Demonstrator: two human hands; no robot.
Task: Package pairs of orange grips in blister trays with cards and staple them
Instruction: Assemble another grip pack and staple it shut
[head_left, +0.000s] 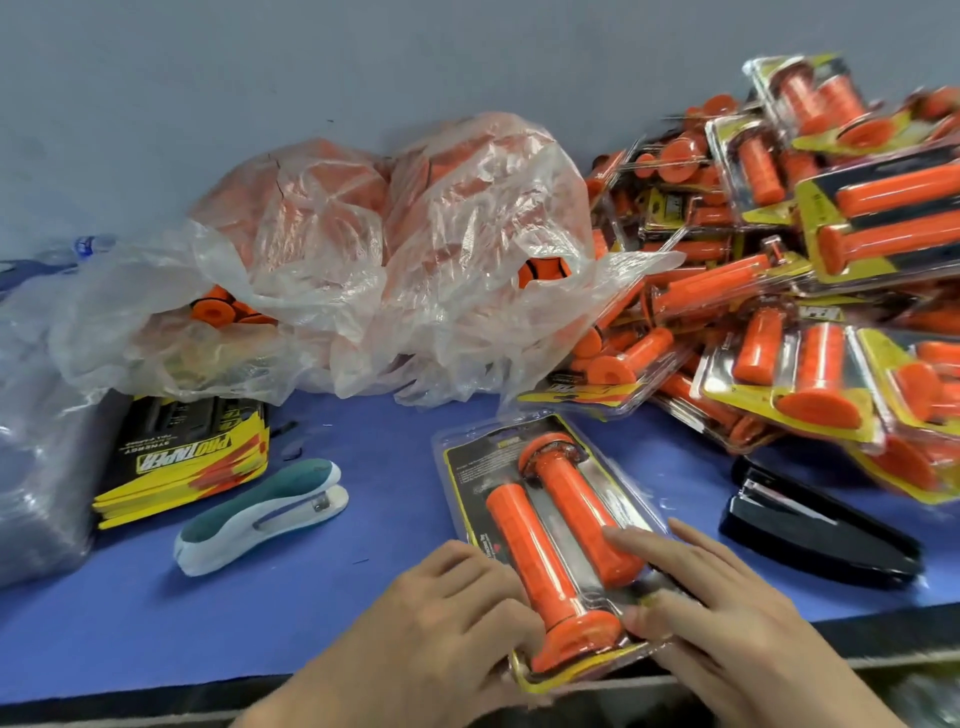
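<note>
Orange grips (576, 504) lie two abreast in a clear blister tray (631, 512), pointing opposite ways: the left one has its flared end toward the person, the right one has its flared end at the tray's far end. A black and yellow card (467, 467) shows through the plastic beneath them. The tray rests flat on the blue tabletop (363, 545), its near end at the tabletop's front edge.

Both hands are on the near end of the tray. The left hand (452, 608) has bent fingers curled over the tray's near left rim, holding it, with the fingertips against the left grip's flared end. The right hand (711, 597) lies spread on the tray's near right side, its fingers nearly straight. Its forefinger rests over the end of the right grip, and its thumb is beside the left grip's flared end.

Left of the tray, a white and teal stapler (260, 514) lies well apart from it. Farther left is a stack of cards (182, 462), and beyond that some clear trays (36, 467), blurred. Right of the tray lies a black stapler (815, 530). Behind the tray, crumpled plastic bags (395, 260) hold loose grips. Behind and to the right of it, a pile of packed trays (805, 286) is heaped.
</note>
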